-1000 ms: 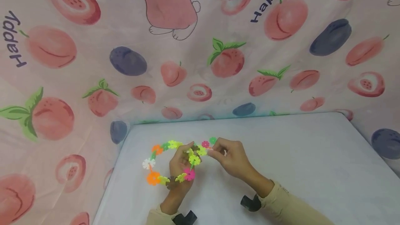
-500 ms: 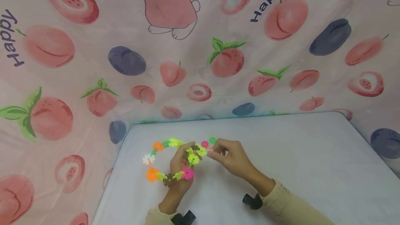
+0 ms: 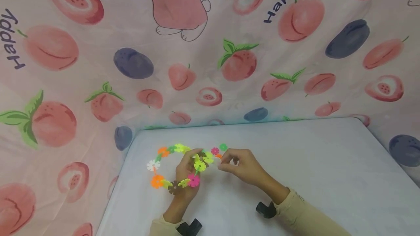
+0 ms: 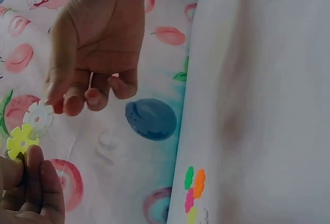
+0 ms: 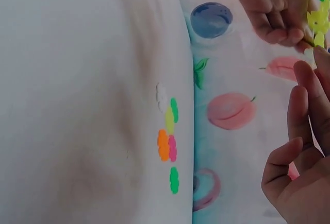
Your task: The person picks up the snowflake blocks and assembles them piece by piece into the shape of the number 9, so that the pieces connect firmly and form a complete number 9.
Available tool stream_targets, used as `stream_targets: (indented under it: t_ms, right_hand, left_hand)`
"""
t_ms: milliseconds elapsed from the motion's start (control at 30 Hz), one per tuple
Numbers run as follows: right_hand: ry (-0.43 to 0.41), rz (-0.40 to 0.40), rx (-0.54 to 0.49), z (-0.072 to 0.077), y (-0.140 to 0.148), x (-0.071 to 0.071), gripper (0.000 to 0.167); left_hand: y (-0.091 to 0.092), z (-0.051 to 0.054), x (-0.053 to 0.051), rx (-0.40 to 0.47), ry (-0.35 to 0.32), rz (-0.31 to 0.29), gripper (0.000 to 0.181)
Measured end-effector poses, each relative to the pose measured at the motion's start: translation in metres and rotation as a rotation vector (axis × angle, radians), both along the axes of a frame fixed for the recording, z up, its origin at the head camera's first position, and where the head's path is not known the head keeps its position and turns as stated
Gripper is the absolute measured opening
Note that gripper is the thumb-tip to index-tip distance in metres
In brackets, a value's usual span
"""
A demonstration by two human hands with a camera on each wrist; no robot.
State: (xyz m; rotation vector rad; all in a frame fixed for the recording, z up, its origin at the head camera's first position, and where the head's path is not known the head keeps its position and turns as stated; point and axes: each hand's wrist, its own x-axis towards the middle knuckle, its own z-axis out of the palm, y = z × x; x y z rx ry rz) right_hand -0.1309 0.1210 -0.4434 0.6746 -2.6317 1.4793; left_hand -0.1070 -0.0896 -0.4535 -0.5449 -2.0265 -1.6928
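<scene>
Left wrist view, yellow disc [image 4: 18,137] in left fingers [image 4: 34,171], white disc [image 4: 44,115], right fingers [image 4: 55,91] pinching.

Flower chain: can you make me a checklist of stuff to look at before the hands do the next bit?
1. Left hand holding the flower chain: ok.
2. Right hand at the white piece, fingertips on its edge: ok.
3. White piece lined up with the yellow piece: ok, they overlap in the left wrist view.
4. White piece pushed tightly into the yellow piece: cannot tell, too small.
5. Right hand free for another piece: not ok, it is busy with the white piece.
6. Spare pieces on the table: ok.
</scene>
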Motion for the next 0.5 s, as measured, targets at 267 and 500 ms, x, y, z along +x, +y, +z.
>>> stream_targets:
  t_ms: [267,500]
  right_hand:
    - [-0.081,-0.064,0.062,-0.014,0.011,-0.027,0.01]
    - [-0.133,-0.174,0.18,-0.029,0.01,-0.06,0.021]
  left_hand:
    - [-0.008,-0.002,-0.003,0.07,0.028,-0.043,0.055]
    - [-0.007,-0.001,-0.003,0.127,-0.026,-0.067,0.038]
